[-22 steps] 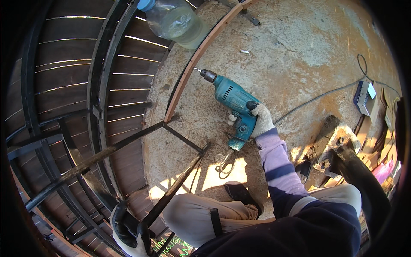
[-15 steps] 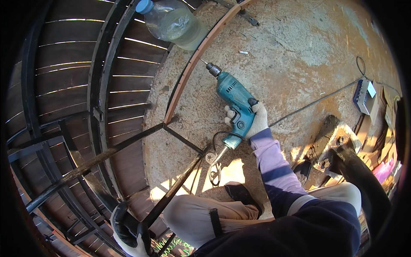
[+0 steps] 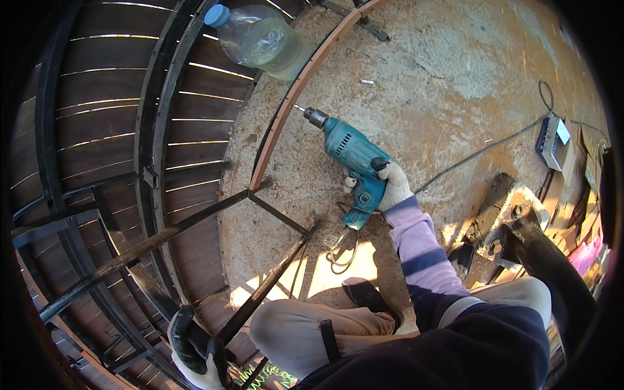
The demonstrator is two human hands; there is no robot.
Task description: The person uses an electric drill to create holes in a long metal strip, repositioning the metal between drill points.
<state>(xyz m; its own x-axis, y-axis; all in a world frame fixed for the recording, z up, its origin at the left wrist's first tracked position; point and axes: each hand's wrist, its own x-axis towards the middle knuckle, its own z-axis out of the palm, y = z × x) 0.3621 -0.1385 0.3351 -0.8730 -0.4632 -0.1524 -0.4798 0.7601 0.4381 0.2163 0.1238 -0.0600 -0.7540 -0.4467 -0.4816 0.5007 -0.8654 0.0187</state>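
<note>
My right hand [image 3: 394, 186], in a white work glove, is wrapped around the handle of a teal power drill [image 3: 351, 144]. The drill points up and left, and the tip of its bit meets the edge of a curved reddish-brown metal strip [image 3: 283, 116] or stops just short of it; I cannot tell which. A cable loops from the butt of the drill. At the lower left, my left hand [image 3: 195, 354], in a white glove with black palm, is closed around the lower end of a dark metal frame bar [image 3: 266, 289]. The bar joins the strip through short crosspieces.
A large clear bottle [image 3: 266, 42] with a blue cap stands beyond the strip. Dark slats and curved bars [image 3: 153, 130] fill the left. To the right are a box [image 3: 551, 144], a cord [image 3: 481, 152] and a bolted base plate [image 3: 513, 214] on the stained concrete floor [image 3: 448, 78].
The drill has swung left and slightly down, bringing its bit to the strip's edge. The cable loop under it has shifted. My left hand stays nearly where it was.
</note>
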